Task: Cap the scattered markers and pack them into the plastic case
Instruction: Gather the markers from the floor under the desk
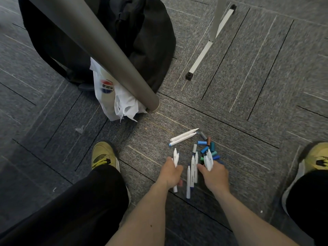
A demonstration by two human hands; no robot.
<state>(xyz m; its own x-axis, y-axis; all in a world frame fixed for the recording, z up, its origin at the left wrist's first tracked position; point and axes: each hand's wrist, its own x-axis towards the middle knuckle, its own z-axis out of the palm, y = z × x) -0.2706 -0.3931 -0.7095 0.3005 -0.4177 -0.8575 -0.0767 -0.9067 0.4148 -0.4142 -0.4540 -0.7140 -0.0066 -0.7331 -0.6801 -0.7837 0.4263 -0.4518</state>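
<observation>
Down on the carpet point(248, 86), this looks barely started: every marker tip I can see looks bare, the loose caps point(206, 145) sit in a heap at the far right, and no plastic case shows anywhere. Left grip point(170, 174) is curled round a few uncapped markers point(175, 157), right grip point(213, 176) round another bunch point(208, 159) just beside the caps. A few floor markers point(188, 181) lie between the two grips, with a far pair point(183, 136) beyond.

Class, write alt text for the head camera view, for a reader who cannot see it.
A person's left hand and right hand each grip a bunch of white markers above grey carpet. Between two yellow shoes, loose markers and coloured caps lie on the carpet.
</observation>
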